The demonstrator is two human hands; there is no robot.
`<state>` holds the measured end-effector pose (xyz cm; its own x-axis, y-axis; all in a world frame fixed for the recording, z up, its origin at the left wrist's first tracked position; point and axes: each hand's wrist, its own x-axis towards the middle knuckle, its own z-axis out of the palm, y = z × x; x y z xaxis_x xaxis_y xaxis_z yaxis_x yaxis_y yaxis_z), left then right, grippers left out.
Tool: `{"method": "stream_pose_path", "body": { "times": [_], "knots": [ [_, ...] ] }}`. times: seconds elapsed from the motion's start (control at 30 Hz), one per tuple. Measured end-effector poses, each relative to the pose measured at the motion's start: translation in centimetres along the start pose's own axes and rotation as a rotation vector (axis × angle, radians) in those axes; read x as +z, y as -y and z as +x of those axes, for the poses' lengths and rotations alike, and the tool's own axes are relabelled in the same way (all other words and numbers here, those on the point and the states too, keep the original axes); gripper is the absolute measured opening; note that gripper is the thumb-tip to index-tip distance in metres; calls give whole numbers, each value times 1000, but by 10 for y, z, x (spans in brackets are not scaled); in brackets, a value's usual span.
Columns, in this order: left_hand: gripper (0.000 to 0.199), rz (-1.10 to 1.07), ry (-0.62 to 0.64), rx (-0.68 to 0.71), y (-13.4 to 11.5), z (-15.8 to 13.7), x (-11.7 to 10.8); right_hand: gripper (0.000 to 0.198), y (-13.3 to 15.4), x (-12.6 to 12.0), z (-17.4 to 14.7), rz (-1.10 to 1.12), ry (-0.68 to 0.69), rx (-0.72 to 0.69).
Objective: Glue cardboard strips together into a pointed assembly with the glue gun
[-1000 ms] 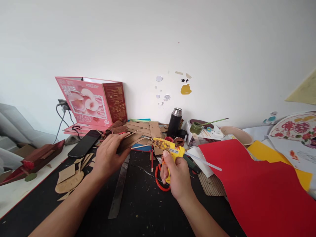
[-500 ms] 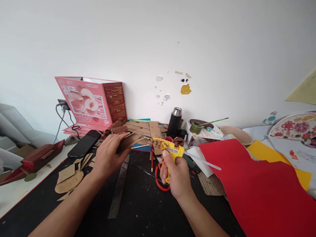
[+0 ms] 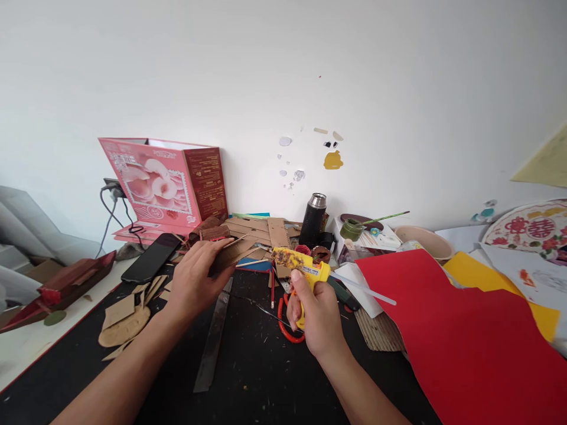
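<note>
My right hand (image 3: 316, 310) is wrapped round the handle of a yellow hot glue gun (image 3: 292, 260), stained brown along its front. A translucent glue stick (image 3: 367, 288) sticks out of its back end, and the nozzle points left. My left hand (image 3: 199, 277) is closed on a brown cardboard piece (image 3: 233, 252), its fingers over the far side and partly hidden. Close to the nozzle, a thin wooden stick (image 3: 251, 262) lies beyond the cardboard. Below the glue gun lie red-handled scissors (image 3: 283, 330). A metal ruler (image 3: 213, 342) rests on the black table near my left wrist.
Cardboard scraps (image 3: 126, 313) and a black phone (image 3: 153, 258) lie at left, by a pink box (image 3: 163, 183). Behind the glue gun stands a black thermos (image 3: 313, 221). A green paint jar (image 3: 352, 229) holds a brush. Red paper (image 3: 460, 330) covers the right side.
</note>
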<state>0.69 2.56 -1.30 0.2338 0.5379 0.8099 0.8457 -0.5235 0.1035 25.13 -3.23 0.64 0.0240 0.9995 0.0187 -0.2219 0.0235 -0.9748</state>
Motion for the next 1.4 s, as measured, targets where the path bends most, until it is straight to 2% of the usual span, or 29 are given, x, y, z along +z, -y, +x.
{"method": "stream_pose_path", "body": {
  "times": [1.4],
  "knots": [
    [36,6,-17,29,0,1,-1,79,-1,-1,0,-12,10,0]
  ]
}}
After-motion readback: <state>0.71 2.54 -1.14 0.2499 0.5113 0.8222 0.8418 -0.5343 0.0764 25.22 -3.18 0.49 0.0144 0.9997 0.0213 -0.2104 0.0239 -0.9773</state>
